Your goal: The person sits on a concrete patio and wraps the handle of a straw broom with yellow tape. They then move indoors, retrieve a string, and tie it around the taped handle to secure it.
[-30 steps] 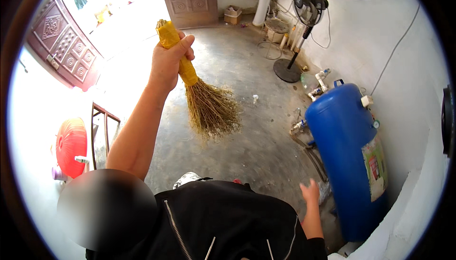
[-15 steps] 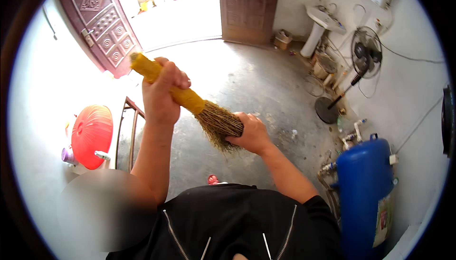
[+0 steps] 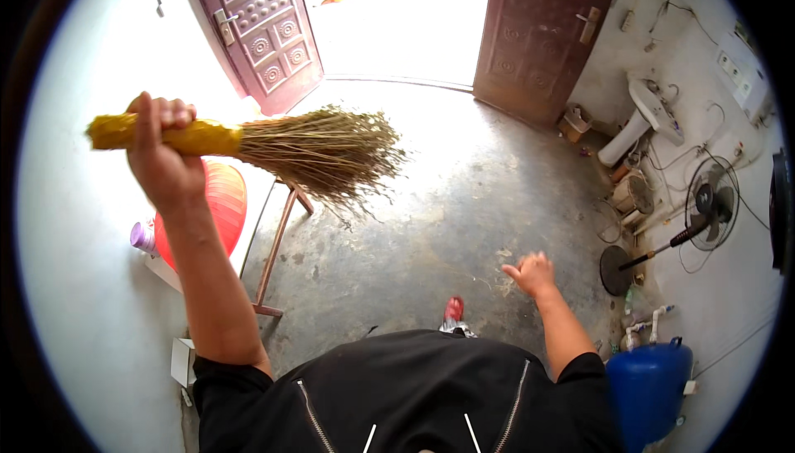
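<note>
A short twig hand broom [image 3: 319,151] with a yellow-wrapped handle is raised at the left. My left hand [image 3: 170,151] is closed around that handle, the bristles fanning out to the right. Beneath my left forearm, partly covered by it, is a red dome-shaped cover [image 3: 222,196] on a table beside the wall. My right hand [image 3: 532,273] is apart from the broom, above the floor at right of centre, with nothing in it and the thumb sticking out to the side.
Brown double doors [image 3: 530,47] stand open onto bright daylight. Along the right wall are a pedestal sink [image 3: 654,113], a bucket [image 3: 633,192], a black standing fan [image 3: 708,204] and a blue tank [image 3: 650,387]. The table's brown leg frame [image 3: 277,246] reaches the grey floor at left.
My right hand has let go of the bristles and moved right and down. My left hand has carried the broom left, and the handle now lies nearly level. The whole view has turned left.
</note>
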Demonstrator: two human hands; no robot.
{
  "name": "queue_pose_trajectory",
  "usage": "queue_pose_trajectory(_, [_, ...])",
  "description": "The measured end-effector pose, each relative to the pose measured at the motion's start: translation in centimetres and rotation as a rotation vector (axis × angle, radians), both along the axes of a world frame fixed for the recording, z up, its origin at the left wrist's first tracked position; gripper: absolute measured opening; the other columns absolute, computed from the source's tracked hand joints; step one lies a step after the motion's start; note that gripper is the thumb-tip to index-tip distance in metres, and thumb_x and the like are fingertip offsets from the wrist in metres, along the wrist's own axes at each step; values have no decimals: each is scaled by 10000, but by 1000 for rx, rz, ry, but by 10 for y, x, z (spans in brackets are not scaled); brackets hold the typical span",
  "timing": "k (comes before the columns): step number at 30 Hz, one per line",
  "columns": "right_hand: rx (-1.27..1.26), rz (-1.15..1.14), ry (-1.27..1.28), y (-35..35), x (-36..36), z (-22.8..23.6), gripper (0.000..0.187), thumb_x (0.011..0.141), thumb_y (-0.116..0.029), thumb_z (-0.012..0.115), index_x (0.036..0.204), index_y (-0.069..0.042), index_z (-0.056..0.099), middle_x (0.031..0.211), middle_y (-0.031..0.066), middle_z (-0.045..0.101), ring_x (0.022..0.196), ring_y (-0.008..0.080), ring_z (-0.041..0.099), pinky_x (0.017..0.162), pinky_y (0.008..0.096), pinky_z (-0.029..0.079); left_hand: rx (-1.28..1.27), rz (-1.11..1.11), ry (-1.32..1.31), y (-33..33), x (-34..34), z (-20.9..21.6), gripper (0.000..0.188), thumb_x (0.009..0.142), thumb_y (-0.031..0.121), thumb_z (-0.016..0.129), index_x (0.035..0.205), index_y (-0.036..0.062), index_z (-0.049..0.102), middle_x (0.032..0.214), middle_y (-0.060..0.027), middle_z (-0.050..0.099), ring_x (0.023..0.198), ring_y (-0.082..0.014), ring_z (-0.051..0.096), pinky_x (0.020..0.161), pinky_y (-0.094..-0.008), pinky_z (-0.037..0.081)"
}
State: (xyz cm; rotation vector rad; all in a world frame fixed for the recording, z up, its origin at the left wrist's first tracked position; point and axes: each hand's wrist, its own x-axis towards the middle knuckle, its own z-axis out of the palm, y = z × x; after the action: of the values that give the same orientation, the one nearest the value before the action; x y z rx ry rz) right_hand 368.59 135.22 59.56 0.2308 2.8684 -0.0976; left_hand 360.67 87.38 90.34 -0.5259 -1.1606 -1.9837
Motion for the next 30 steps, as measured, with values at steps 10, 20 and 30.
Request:
queue_pose_trajectory(10, [-467,549,862,-156,-228,156,950,577,-441,789,1342,-121,326,1189,117,485,1111,265,434,917,420,342,60,-207,-132,163,-153,-65,113,859,81,595,834,79,485,607,-22,501,564,-132,510,611,-295,440])
queue_pose_trajectory(20, [-665,487,748,-82,-405,46,397,647,-210,713,989,-102,542,876,79,594,852,286,562,768,409,443,53,-115,-273,206,-304,-66,159,828,83,640,866,84,486,609,-18,515,553,-136,511,583,-274,434])
queue_pose_trajectory(30, [-154,196,-75,9,-557,13,464,747,-350,694,1121,-96,589,1097,89,612,1053,264,549,896,379,433,-432,115,-572,153,-455,-75,196,784,66,676,830,83,486,629,3,493,558,-108,517,561,-261,444])
